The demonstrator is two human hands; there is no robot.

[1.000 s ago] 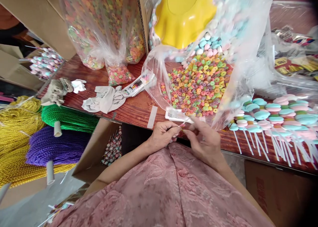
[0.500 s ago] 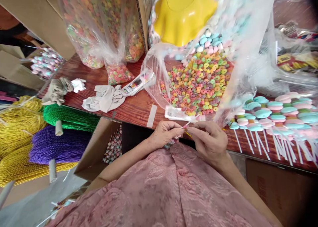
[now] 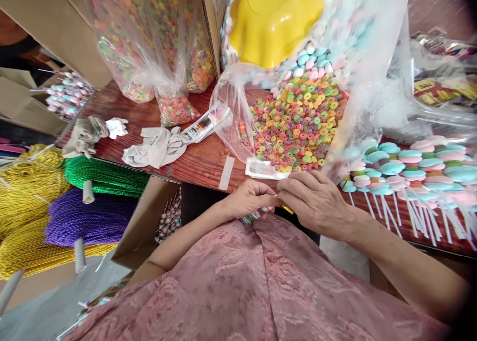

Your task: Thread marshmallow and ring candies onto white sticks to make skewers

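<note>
Red-brown tabletop (image 3: 201, 158) carries an open clear bag (image 3: 228, 95) of ring candies (image 3: 298, 122), approx. centre, & skewered candies (image 3: 413, 167) at R. L hand (image 3: 250, 200) pinches a wrapped candy pc (image 3: 249, 218) at the table's near edge, above the pink garment (image 3: 231, 271); R hand (image 3: 316, 202) bent over same spot, fingers gathered on a yellow tie (image 3: 286, 209). Status (judged): wrap on, tie prob. not yet secured, detail hidden by fingers; skewered stock at R looks unwrapped, hence outstanding; pcs (image 3: 169, 219) in carton (image 3: 136, 226) below look done. Long axis slants: candy end low L, tie end up R; stick end not visible.
</note>
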